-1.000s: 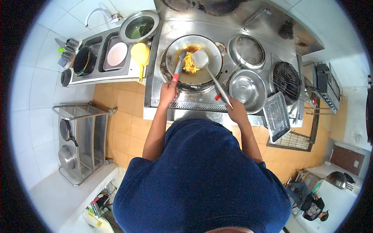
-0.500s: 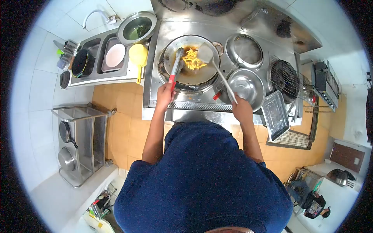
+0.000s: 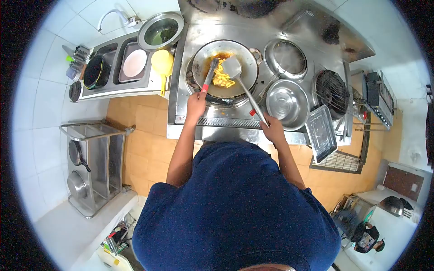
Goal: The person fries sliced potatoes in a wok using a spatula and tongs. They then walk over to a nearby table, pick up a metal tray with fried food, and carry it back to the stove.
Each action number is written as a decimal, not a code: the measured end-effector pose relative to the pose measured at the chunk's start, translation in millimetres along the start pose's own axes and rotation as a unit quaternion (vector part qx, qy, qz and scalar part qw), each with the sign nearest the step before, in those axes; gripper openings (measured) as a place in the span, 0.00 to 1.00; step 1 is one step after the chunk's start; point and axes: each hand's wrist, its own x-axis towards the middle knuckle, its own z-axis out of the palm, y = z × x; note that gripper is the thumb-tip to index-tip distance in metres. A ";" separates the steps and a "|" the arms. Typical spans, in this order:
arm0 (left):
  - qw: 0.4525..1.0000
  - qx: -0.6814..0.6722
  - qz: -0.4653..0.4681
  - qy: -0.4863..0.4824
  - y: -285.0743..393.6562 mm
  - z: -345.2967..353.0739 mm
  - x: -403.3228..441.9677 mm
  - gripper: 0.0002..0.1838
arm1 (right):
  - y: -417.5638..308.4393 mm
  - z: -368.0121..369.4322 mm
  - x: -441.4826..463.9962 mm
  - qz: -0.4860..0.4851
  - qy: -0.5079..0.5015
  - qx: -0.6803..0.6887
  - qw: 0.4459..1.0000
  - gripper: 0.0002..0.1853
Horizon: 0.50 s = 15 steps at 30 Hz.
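My left hand (image 3: 196,106) is closed round the red handle of the tongs (image 3: 210,74), whose dark tips reach into the wok (image 3: 244,88). In my right hand (image 3: 273,128) is the long handle of a metal spatula (image 3: 232,67); its broad blade is in the wok too. Yellow strips of food (image 3: 222,79) lie between the tongs' tips and the blade, with brown liquid around them. To the right of the wok stands a steel bowl (image 3: 287,105), close to the spatula's handle.
Behind the bowl is a round steel strainer (image 3: 289,58). A metal tray (image 3: 322,135) overhangs the stove's front right, below a wire rack (image 3: 332,90). At left are a sink (image 3: 118,61), a yellow ladle (image 3: 162,63) and a pot (image 3: 160,31). Another person (image 3: 367,237) is at far lower right.
Since half a second ago, the spatula blade has moved left and down, and my right hand has shifted left. The tongs' tips have moved slightly right, and the strips are bunched closer together.
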 end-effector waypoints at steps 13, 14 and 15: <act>0.969 -0.196 -0.117 -0.096 21.9 -24.2 -16.8 0.22 | -14.5 -38.3 -14.2 -0.003 0.094 -0.215 0.972 0.23; 0.984 -0.133 -0.082 -0.081 19.8 -26.0 -16.7 0.23 | -13.7 -38.5 -13.2 0.002 0.097 -0.225 0.970 0.24; 0.994 -0.070 -0.045 -0.067 16.9 -26.8 -16.2 0.24 | -13.1 -39.5 -12.0 0.007 0.100 -0.235 0.967 0.24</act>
